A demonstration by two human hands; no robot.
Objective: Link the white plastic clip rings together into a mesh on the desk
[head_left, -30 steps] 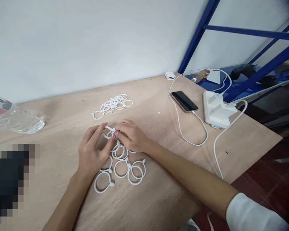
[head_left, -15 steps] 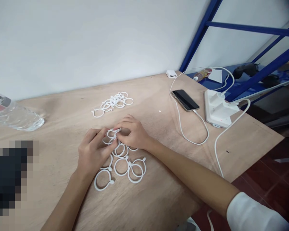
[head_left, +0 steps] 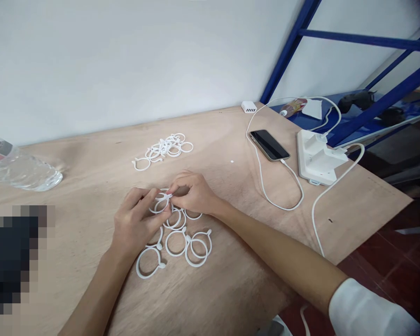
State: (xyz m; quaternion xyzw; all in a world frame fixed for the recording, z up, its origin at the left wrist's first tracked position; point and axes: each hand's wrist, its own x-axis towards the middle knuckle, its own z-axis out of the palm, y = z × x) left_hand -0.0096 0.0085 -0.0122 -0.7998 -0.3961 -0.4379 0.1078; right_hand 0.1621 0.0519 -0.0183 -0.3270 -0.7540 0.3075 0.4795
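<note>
Between my hands is a white plastic ring [head_left: 156, 208] with a small clasp, like a curtain ring. My left hand [head_left: 135, 217] is closed on its left side, thumb and fingers curled around it. The fingertips of my right hand [head_left: 192, 191] pinch at the clasp end; the exact grip is partly hidden. Right below the hands lie several loose white rings, among them a ring [head_left: 137, 266] at the lower left and overlapping rings [head_left: 207, 252] at the right. Farther back on the table sits a heaped pile of similar rings [head_left: 166, 147].
On the wooden table [head_left: 252, 261], a clear bottle [head_left: 38, 175] lies at the left. A phone [head_left: 269, 145] with a white cable and a white power strip [head_left: 315, 158] with plugs are at the right. A white charger block [head_left: 248, 107] stands near a blue metal frame [head_left: 290, 51].
The ring in my hands has tilted, and its clasp end has come down slightly with my right fingertips. My left hand has barely moved. The loose rings and the pile lie as before.
</note>
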